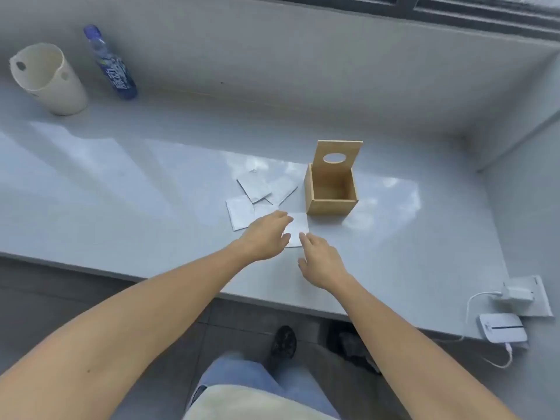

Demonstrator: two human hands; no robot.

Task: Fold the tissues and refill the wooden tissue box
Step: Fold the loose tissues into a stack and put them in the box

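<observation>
The wooden tissue box (330,204) stands open on the grey counter, its lid with an oval hole (338,156) propped upright behind it; nothing shows inside. Several white tissues (257,189) lie scattered flat just left of the box. One white tissue (298,225) lies in front of the box. My left hand (266,234) rests palm down on that tissue's left part, fingers spread. My right hand (318,262) touches the tissue's near edge with its fingertips, fingers apart. Neither hand has lifted it.
A cream bucket (48,80) and a blue drink bottle (110,63) stand at the far left by the wall. A charger plugged into a socket (515,294) and a white device (503,327) with cables sit at the right counter edge. A wall bounds the counter on the right.
</observation>
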